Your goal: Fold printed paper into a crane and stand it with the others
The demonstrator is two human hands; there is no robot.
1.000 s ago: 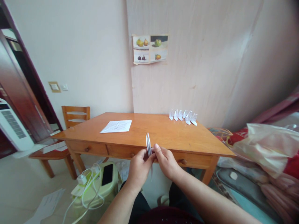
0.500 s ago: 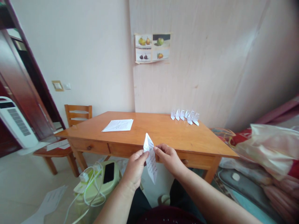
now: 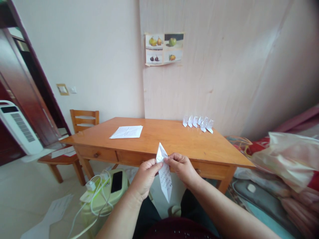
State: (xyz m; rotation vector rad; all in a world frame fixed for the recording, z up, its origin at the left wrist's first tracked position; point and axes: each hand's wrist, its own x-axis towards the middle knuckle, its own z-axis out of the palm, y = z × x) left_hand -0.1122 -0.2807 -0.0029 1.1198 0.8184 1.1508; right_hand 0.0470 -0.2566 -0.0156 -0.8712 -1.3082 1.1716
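Note:
A narrow folded paper point(image 3: 165, 181), white with printed marks and pointed at both ends, is held in front of the table's near edge. My left hand point(image 3: 149, 172) pinches its left side between thumb and fingers. From the other side, my right hand point(image 3: 180, 166) grips it too, and the two thumbs nearly meet across its upper part. On the table's far right stand several small folded paper pieces point(image 3: 195, 121). A stack of printed sheets point(image 3: 126, 132) lies on the left part of the table.
The wooden table point(image 3: 159, 132) has drawers along its front. A chair point(image 3: 84, 121) stands at its left. Below left, a pale green box point(image 3: 122, 192) carries a phone point(image 3: 116, 182) and white cables point(image 3: 96, 199). Plastic bags point(image 3: 286, 156) are piled at right.
Both thumbs have come closer together on the folded paper, the right one moving inward. The paper's lower end has swung slightly down and right. The camera view has shifted a little.

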